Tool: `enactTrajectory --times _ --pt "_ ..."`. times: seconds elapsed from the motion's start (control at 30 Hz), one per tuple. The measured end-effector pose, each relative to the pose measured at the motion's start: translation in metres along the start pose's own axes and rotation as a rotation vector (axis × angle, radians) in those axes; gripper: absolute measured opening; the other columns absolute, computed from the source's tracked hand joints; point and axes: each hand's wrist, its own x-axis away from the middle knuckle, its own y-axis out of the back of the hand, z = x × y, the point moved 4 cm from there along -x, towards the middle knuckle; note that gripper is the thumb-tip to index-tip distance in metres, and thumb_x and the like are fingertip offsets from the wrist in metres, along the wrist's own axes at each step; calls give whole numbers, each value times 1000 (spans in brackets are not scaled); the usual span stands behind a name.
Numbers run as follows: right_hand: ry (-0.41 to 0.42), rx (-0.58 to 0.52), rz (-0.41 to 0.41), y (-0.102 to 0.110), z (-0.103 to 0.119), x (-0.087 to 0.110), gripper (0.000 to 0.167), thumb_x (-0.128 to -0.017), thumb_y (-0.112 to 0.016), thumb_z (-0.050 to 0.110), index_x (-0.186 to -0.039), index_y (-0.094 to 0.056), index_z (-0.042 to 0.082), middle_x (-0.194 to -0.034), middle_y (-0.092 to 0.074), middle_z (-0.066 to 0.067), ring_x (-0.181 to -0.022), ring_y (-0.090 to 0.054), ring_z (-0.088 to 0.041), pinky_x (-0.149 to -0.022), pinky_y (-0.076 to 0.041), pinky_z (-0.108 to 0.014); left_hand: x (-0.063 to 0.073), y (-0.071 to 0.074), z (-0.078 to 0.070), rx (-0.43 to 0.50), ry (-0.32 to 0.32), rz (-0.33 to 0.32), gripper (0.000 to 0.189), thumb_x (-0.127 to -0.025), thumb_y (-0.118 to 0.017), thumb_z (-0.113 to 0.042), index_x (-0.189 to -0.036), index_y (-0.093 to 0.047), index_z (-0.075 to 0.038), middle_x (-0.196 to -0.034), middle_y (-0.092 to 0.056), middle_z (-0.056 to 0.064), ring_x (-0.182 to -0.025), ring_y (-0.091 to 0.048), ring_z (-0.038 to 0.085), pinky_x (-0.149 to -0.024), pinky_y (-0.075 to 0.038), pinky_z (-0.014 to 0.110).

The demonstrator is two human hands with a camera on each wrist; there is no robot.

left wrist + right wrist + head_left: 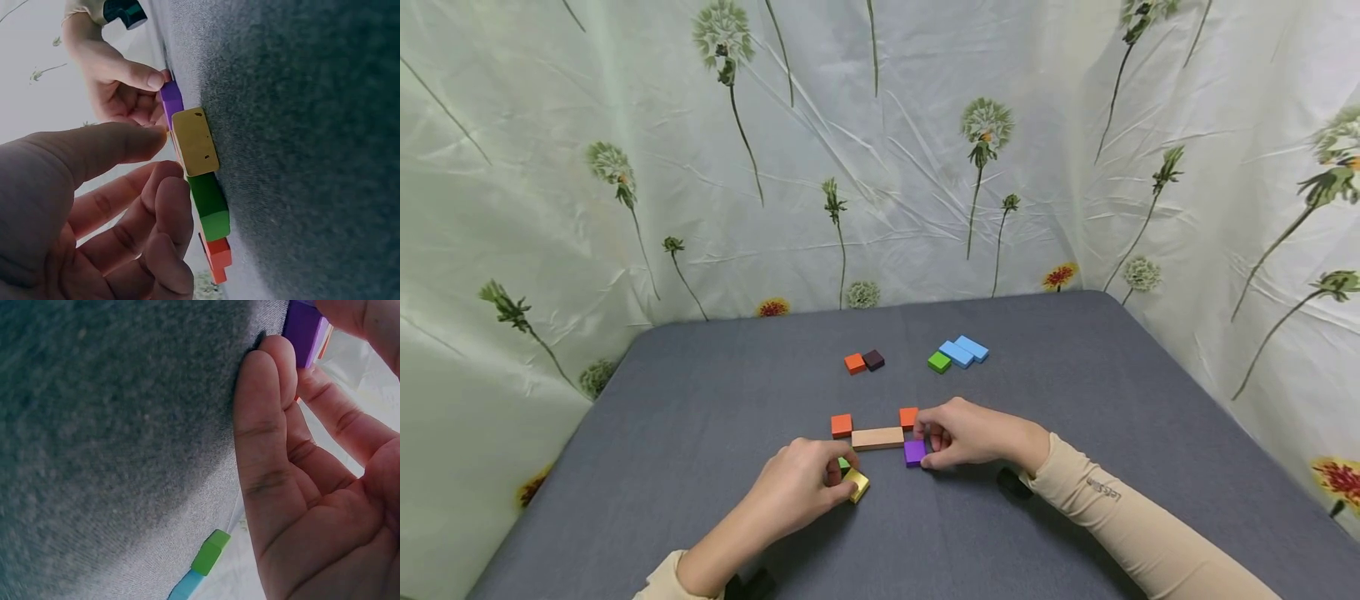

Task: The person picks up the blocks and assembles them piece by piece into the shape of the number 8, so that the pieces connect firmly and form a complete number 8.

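1. Left grip: my left grip (797,482) is narrow, thumb and finger pinching the yellow, wooden-looking rectangular block (860,486). This block sits on the grey cloth-covered tabletop (700,400), touching the green wooden-looking block (844,463) and turned askew to the tan bar.
2. Right grip: my right grip (973,435) is narrow, thumb and finger holding the purple wooden-looking block (914,453) by opposite ends, at the right near corner of the long tan wooden-looking bar (877,438).
3. Placed, as I judge it: the bar lies crosswise, with an orange-red square block (842,426) at its left far corner and a second orange-red block (908,418) at its right far corner. The green block occupies the near left, partly hidden by my fingers.
4. Unfinished, in my judgement: the yellow and purple blocks need final alignment and release.
5. Unused, apparently: at the rear, an orange-red block (854,363) beside a dark brown block (873,360), and a bright green block (939,362) beside two light-blue rectangular blocks (957,354).
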Motion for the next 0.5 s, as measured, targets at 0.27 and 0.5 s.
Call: enactTrajectory --times 0.27,0.5 --pt "12 3 -3 0 1 -1 17 -96 -81 21 -106 -69 14 -80 -62 9 -69 -53 1 -65 -47 -20 -3 0 -1 5 1 38 15 -84 -89 -17 -95 -81 -24 -68 -58 -15 -60 -51 4 -53 -41 26" --pt "-9 1 -5 -1 2 1 17 -95 -81 21 -105 -68 17 -77 -61 11 -66 -52 2 -64 -46 -19 -2 -1 -1 33 -11 59 14 -84 -89 -19 -95 -82 -24 -68 -59 -15 -61 -51 3 -53 -42 25"
